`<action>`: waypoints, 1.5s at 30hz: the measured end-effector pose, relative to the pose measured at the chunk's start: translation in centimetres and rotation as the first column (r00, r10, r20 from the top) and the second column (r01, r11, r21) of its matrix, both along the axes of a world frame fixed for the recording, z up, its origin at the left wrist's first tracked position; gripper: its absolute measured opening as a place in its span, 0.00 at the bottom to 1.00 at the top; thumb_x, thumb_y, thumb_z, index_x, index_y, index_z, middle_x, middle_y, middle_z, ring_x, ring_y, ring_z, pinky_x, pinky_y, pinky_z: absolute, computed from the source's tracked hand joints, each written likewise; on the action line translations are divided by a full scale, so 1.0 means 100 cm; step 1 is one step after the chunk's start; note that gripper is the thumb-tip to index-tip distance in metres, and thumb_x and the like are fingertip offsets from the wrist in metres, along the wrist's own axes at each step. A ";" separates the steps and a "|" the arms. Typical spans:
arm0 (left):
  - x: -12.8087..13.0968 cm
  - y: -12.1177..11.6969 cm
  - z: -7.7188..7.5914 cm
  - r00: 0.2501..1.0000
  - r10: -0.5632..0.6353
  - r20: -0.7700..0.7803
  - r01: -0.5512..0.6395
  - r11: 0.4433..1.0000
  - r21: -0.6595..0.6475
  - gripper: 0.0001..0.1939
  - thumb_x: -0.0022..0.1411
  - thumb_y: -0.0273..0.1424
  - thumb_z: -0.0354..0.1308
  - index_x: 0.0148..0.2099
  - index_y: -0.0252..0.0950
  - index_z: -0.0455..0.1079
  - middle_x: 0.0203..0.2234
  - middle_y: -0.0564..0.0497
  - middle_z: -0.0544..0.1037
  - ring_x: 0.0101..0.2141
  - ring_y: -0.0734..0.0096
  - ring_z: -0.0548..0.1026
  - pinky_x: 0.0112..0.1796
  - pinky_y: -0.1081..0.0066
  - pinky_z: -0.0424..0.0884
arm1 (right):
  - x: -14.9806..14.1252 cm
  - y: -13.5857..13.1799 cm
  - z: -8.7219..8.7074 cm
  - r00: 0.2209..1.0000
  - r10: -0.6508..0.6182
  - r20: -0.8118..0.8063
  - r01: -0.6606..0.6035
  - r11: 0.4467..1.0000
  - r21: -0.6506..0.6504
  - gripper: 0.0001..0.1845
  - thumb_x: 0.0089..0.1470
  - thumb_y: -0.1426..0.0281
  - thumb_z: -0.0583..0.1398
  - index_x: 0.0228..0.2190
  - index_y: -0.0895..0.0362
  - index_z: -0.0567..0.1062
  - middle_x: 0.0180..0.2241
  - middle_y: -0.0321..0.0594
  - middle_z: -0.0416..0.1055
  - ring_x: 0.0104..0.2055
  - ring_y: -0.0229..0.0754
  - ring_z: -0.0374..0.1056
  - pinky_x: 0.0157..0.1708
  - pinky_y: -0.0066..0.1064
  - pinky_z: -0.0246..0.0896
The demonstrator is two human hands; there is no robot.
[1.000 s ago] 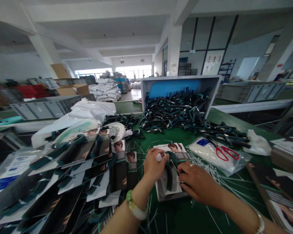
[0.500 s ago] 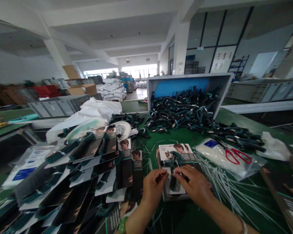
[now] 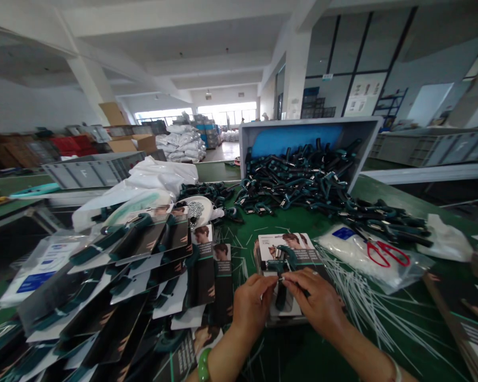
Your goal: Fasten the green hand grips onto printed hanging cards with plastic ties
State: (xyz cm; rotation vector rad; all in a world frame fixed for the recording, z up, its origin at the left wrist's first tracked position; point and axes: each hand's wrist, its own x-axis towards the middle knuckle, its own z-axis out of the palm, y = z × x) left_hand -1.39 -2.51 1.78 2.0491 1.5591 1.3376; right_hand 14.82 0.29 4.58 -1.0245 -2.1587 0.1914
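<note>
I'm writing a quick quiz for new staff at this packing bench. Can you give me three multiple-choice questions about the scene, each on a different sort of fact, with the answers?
1. Where does the loose pile of dark-green hand grippers lie?
A. Inside a white sack
B. Spilling from the tilted grey crate onto the green bench mat
C. Hanging on a wall

2. What colour are the handles of the scissors on the bag of white cable ties?
A. Blue
B. Black
C. Red

3. Where are the hands?
A. The left hand and right hand are both at the gripper on its backing card
B. Both are inside the crate
C. Both are holding the scissors

Answers:
1. B: the pile runs out of the crate's open side.
2. C: red loops show on the bag.
3. A: the fingers of both hands meet over the card.
</note>
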 end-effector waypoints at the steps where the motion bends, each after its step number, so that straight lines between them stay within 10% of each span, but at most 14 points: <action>1: 0.000 0.000 0.000 1.000 0.000 0.006 0.000 1.000 -0.001 0.13 0.59 0.24 0.49 0.41 0.39 0.73 0.30 0.50 0.76 0.30 0.75 0.74 0.33 0.77 0.69 | 0.000 0.000 0.001 1.000 0.004 0.007 -0.004 1.000 -0.010 0.11 0.56 0.70 0.52 0.34 0.55 0.74 0.32 0.41 0.74 0.35 0.41 0.68 0.36 0.32 0.63; 9: -0.001 0.001 -0.002 0.993 -0.019 0.115 0.020 1.000 -0.005 0.10 0.58 0.25 0.52 0.38 0.39 0.73 0.30 0.51 0.78 0.32 0.73 0.74 0.35 0.75 0.69 | 0.001 0.008 0.011 1.000 0.012 -0.012 -0.015 0.954 -0.300 0.10 0.53 0.67 0.55 0.35 0.54 0.75 0.34 0.38 0.74 0.37 0.41 0.69 0.38 0.33 0.64; 23: -0.002 0.001 -0.003 0.993 -0.045 0.111 0.046 0.999 0.000 0.11 0.58 0.24 0.50 0.38 0.40 0.73 0.30 0.51 0.77 0.32 0.74 0.73 0.34 0.75 0.69 | 0.004 0.005 0.005 0.999 0.022 -0.044 -0.030 0.981 -0.193 0.11 0.54 0.67 0.54 0.35 0.52 0.75 0.32 0.39 0.74 0.36 0.41 0.69 0.36 0.32 0.64; 45: 0.000 0.000 0.007 0.975 -0.122 0.186 0.140 0.986 -0.089 0.08 0.58 0.29 0.54 0.38 0.39 0.73 0.29 0.51 0.77 0.32 0.72 0.73 0.35 0.75 0.67 | 0.000 0.015 0.029 0.983 0.140 0.117 -0.076 0.897 -0.435 0.11 0.48 0.69 0.59 0.36 0.54 0.70 0.25 0.33 0.71 0.28 0.39 0.67 0.27 0.27 0.57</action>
